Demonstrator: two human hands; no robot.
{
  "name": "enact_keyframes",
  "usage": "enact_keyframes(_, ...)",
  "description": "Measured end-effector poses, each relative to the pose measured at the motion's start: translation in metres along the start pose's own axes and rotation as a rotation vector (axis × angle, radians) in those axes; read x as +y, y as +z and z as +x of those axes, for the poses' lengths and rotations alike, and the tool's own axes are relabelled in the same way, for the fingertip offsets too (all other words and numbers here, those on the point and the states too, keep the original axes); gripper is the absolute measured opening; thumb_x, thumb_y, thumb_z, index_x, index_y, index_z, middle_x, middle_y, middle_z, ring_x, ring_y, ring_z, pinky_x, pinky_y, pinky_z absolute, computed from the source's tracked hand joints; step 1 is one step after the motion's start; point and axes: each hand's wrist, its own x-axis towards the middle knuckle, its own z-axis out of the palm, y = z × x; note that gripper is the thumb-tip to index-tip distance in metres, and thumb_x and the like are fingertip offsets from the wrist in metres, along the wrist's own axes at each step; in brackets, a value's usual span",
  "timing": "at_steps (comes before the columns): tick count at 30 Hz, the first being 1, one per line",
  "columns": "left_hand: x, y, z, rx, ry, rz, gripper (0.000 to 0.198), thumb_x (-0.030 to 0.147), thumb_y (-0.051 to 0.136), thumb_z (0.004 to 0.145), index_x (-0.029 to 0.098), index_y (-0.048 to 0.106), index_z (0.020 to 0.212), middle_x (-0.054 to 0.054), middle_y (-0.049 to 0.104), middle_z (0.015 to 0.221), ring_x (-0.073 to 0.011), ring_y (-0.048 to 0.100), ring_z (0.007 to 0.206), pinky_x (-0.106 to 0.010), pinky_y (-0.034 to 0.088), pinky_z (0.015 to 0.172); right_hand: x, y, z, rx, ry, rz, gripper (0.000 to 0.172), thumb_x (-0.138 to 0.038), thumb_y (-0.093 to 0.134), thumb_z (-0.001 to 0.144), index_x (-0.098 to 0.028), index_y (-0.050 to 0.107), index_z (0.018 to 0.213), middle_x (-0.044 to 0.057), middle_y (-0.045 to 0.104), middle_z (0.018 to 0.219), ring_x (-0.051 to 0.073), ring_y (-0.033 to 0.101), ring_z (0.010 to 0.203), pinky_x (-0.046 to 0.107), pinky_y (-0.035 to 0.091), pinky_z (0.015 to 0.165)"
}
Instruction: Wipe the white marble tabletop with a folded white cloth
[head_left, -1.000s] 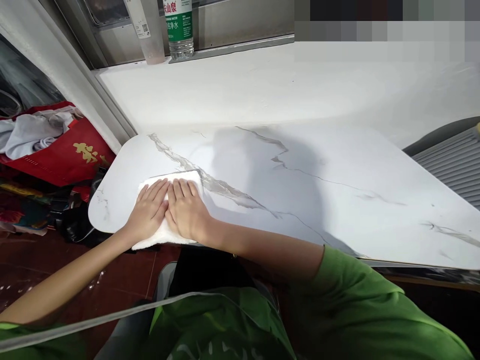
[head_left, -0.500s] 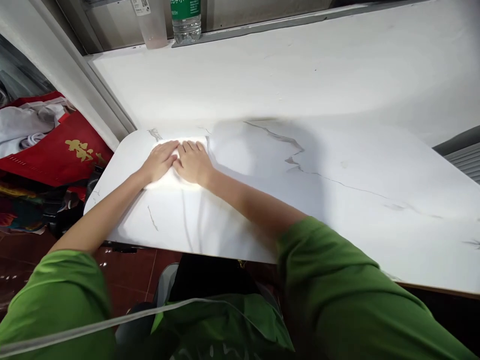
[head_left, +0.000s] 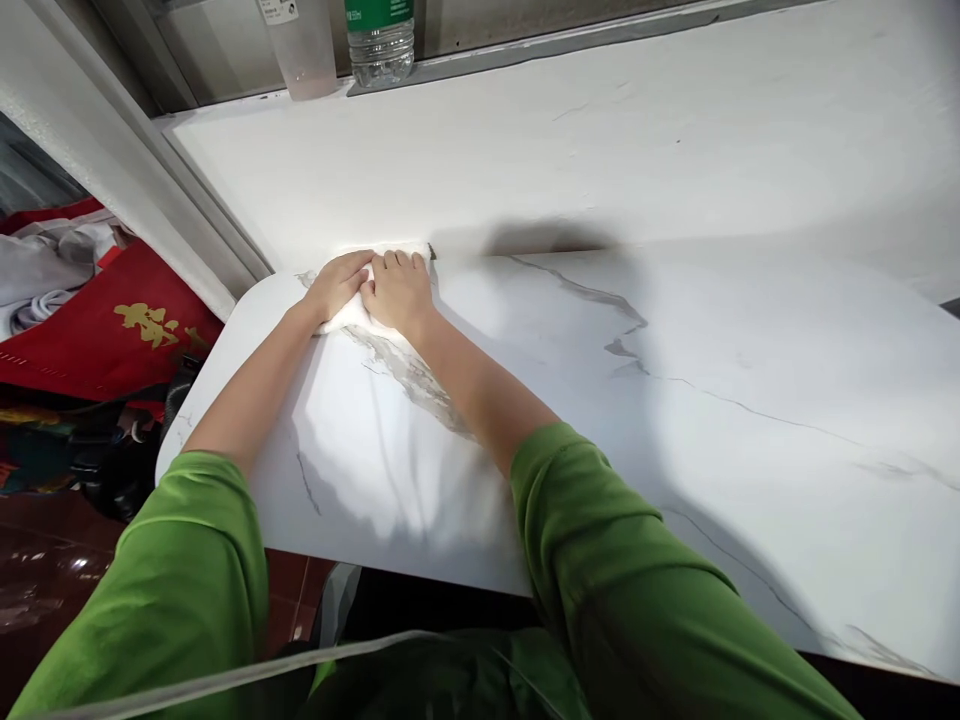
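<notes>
A folded white cloth lies on the white marble-patterned table, its far edge at the back panel. My left hand lies over the cloth's left part, fingers stretched out and pointing to the upper right. Beside it, my right hand presses on the cloth with its fingers pointing at the panel. The thumb side of one hand meets the other. Both hands rest on top of the cloth, covering much of it.
A clear plastic cup and a green-labelled water bottle stand on the ledge above the white back panel. Left of the table, a red bag with gold print holds pale fabric. A white post rises at the back left corner.
Both hands have pushed the cloth away from me to the back panel. Grey marbling on the table shows where the cloth was. The view has shifted slightly.
</notes>
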Motion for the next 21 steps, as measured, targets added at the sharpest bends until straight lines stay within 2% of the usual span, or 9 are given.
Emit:
enact_keyframes(4,0.003,0.002,-0.016,0.006,-0.014,0.051,0.052,0.026,0.033,0.095,0.015,0.050,0.143,-0.005,0.047,0.154,-0.0216,0.040,0.144,-0.037,0.026,0.122,-0.006,-0.011,-0.016,-0.048,-0.047,-0.031,0.050,-0.022,0.026,0.098,0.002,0.047,0.137,0.025,0.053,0.137,0.035,0.043,0.130,0.052,0.024,0.111)
enact_keyframes(7,0.012,-0.001,-0.047,0.006,-0.015,0.082,0.052,0.028,0.031,0.096,0.017,0.048,0.145,-0.007,0.045,0.155,-0.0222,0.038,0.145,-0.040,0.025,0.122,-0.018,-0.020,-0.039,-0.079,-0.095,-0.036,0.049,-0.023,0.027,0.099,0.001,0.046,0.138,0.025,0.052,0.140,0.034,0.043,0.131,0.052,0.024,0.112)
enact_keyframes(10,0.023,-0.009,-0.094,-0.014,-0.056,0.102,0.054,0.031,0.030,0.097,0.017,0.045,0.147,-0.007,0.042,0.157,-0.0226,0.034,0.147,-0.043,0.023,0.123,-0.042,-0.031,-0.070,-0.110,-0.135,-0.025,0.053,-0.025,0.028,0.099,0.002,0.042,0.142,0.025,0.046,0.147,0.036,0.039,0.136,0.054,0.021,0.115)
enact_keyframes(14,0.032,-0.026,-0.167,-0.033,-0.081,0.104,0.055,0.036,0.026,0.099,0.020,0.041,0.150,-0.005,0.039,0.159,-0.0203,0.031,0.148,-0.042,0.020,0.124,-0.088,-0.046,-0.113,-0.162,-0.180,-0.004,0.061,-0.029,0.031,0.099,0.008,0.036,0.147,0.029,0.040,0.151,0.041,0.035,0.140,0.058,0.019,0.117)
enact_keyframes(18,0.029,-0.045,-0.235,-0.040,-0.096,0.103,0.058,0.040,0.022,0.099,0.020,0.039,0.151,-0.005,0.038,0.159,-0.0203,0.031,0.148,-0.043,0.020,0.124,-0.138,-0.055,-0.145,-0.220,-0.232,0.075,0.065,-0.032,0.036,0.098,0.012,0.036,0.146,0.033,0.038,0.152,0.044,0.035,0.141,0.061,0.020,0.118)
enact_keyframes(21,0.021,-0.057,-0.272,-0.030,-0.115,0.096,0.058,0.042,0.023,0.099,0.023,0.039,0.150,-0.004,0.040,0.159,-0.0222,0.034,0.147,-0.046,0.022,0.124,-0.167,-0.055,-0.158,-0.240,-0.306,0.126,0.068,-0.033,0.037,0.097,0.014,0.035,0.146,0.036,0.037,0.150,0.045,0.036,0.140,0.062,0.020,0.117)
